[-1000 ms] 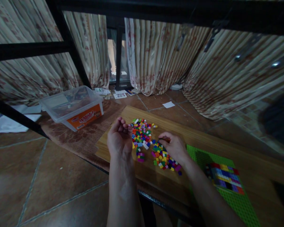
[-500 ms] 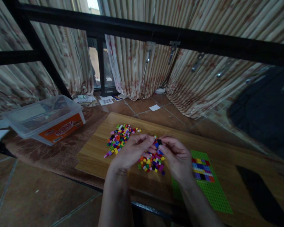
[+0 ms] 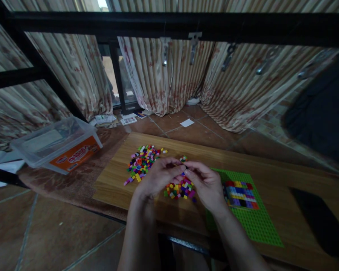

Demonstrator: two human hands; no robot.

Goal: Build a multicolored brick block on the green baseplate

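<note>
My left hand [image 3: 162,175] and my right hand [image 3: 206,184] meet over the wooden board, fingertips pinched together. The black toy brick in my right fingertips is now mostly hidden by the fingers. What my left fingers pinch is too covered to make out. Below and between the hands lies a small pile of loose coloured bricks [image 3: 177,191]. A larger pile of bricks [image 3: 142,162] spreads to the left of my left hand. Beyond my right wrist is a green baseplate [image 3: 264,226], bearing a block of coloured brick rows [image 3: 241,195]; my right forearm covers part of the plate.
The wooden board [image 3: 113,180] rests on a brown cloth-covered surface. At left stands a clear plastic box [image 3: 73,150] with an orange label. A black flat object [image 3: 319,222] lies right of the baseplate. A dark frame bar [image 3: 169,24] crosses in front of curtains.
My hands have drawn closer together, and my right fingers now cover the black brick that showed before. The view has tilted and shifted slightly.
</note>
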